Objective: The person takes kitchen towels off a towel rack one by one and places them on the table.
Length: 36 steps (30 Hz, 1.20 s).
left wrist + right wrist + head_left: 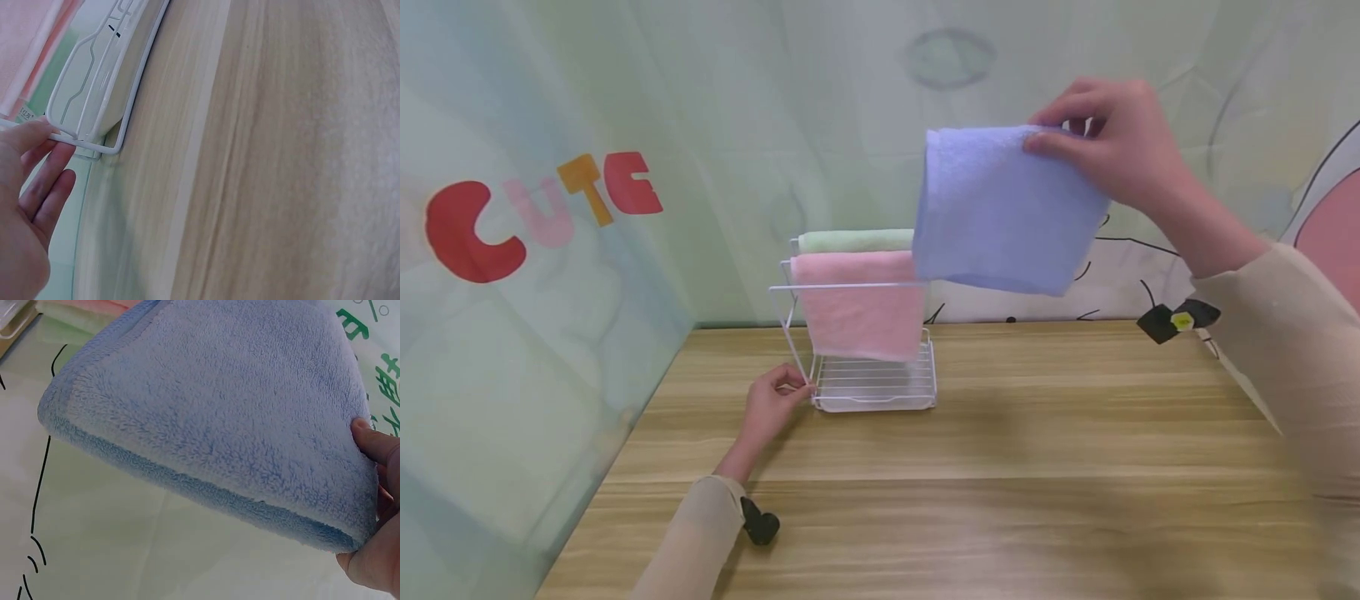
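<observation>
In the head view a white wire rack [874, 400] stands on the wooden table. A pink towel [861, 321] hangs over one of its bars, with a green towel [853, 242] on a bar behind. My left hand [775, 400] pinches the rack's lower left corner; the left wrist view shows thumb and fingers on the white wire [94, 147]. Up on the right, my right hand [1116, 146] pinches a folded blue towel [1007, 208] by its upper right edge. The blue towel hangs in the air and overlaps the rack's right side in the head view.
The wooden table [1037, 467] reaches back to a pale green curtain [835, 108] behind the rack. Colourful letters [632, 183] are printed on the left side of the curtain. A shallow white tray [880, 407] sits at the rack's base.
</observation>
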Motion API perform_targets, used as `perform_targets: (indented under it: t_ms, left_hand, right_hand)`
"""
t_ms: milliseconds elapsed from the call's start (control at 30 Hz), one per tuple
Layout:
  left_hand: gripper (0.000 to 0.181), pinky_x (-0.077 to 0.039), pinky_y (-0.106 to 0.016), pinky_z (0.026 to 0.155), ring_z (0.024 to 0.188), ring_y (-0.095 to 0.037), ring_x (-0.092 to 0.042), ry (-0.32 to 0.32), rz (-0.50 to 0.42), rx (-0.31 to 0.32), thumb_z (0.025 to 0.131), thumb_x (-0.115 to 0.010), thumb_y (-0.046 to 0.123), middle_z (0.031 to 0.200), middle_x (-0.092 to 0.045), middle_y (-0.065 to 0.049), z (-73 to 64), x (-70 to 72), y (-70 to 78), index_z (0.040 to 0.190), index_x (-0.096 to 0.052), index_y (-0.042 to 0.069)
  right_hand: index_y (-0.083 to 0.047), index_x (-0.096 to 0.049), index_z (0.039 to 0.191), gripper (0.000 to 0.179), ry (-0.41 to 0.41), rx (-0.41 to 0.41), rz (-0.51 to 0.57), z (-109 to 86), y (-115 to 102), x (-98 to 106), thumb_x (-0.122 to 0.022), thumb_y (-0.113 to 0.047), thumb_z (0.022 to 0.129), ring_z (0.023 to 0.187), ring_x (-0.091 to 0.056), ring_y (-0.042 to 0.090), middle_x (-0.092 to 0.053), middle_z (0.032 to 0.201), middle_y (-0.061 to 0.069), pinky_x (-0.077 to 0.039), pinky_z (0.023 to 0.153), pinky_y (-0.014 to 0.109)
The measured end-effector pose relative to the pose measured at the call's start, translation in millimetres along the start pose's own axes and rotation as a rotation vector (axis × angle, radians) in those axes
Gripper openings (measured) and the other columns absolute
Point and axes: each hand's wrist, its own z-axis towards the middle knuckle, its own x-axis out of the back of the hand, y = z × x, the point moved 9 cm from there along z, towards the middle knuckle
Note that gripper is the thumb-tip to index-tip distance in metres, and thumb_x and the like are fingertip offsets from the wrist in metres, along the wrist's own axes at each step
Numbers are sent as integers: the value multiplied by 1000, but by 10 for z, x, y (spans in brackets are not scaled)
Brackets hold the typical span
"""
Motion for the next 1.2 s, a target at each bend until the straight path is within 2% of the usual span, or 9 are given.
perform_targets:
  t_ms: [333, 700, 833, 1033, 1200]
  left_hand:
    - [14, -53, -15, 64, 67, 0, -61, 10, -4, -3, 83, -77, 5, 88, -71, -16, -8, 10, 8, 86, -64, -1]
    - [13, -54, -16, 65, 69, -6, -64, 6, 21, 8, 84, -76, 5, 90, -72, -17, -22, 11, 2, 87, -65, -1]
    - [13, -55, -16, 66, 71, -11, -66, 2, 14, 11, 84, -75, 5, 91, -71, -18, -19, 15, -17, 89, -65, -1]
    - [12, -55, -16, 66, 72, -13, -67, -2, 1, 9, 84, -75, 4, 90, -71, -18, -9, 14, -27, 89, -65, -1]
    - [13, -55, -17, 65, 72, -15, -67, -7, 11, 18, 84, -75, 6, 90, -71, -17, -16, 12, -22, 89, -65, -1]
  right_hand:
    - [-6, -78, 97, 22, -59, 18, -65, -111, 129, -43, -78, -25, 86, 67, -47, 10, -61, 79, -27, -36, 56, 20]
    - [-12, -79, 96, 15, -109, 16, -84, -343, 440, -279, -78, -23, 86, 65, -48, 8, -59, 80, -30, -38, 55, 16]
    - [-12, -79, 94, 14, -114, 10, -105, -430, 543, -385, -78, -23, 86, 66, -49, 9, -63, 83, -22, -39, 55, 16]
    - [-10, -79, 92, 11, -134, 21, -126, -532, 679, -562, -77, -18, 86, 64, -50, 8, -73, 90, 4, -39, 53, 15]
    - [-12, -79, 96, 14, -202, -56, -102, -666, 858, -731, -76, -22, 88, 71, -53, 13, -74, 95, 6, -43, 56, 17]
